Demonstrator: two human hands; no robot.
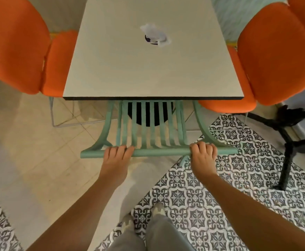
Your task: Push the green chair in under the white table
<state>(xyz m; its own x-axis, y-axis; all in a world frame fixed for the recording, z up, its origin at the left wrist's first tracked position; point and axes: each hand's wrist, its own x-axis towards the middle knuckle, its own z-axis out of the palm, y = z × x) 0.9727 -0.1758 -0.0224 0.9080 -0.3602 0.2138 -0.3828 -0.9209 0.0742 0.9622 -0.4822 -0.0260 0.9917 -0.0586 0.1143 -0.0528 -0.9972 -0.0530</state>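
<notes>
Green chair (151,134) was mid-push: left hand (114,158) and right hand (203,156) both clenched on its top rail. Slatted back stood just short of the worktop's (153,69) near edge, seat hidden underneath. Probably nearly done. Next: short straight shove, clear of orange chairs (274,51) at both side edges.

Bare forearms, grey trousers (159,236), and pale shoes (159,209) below.

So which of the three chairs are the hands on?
The green chair with slats; both hands grip its top rail. The two orange chairs flank the table untouched.
</notes>
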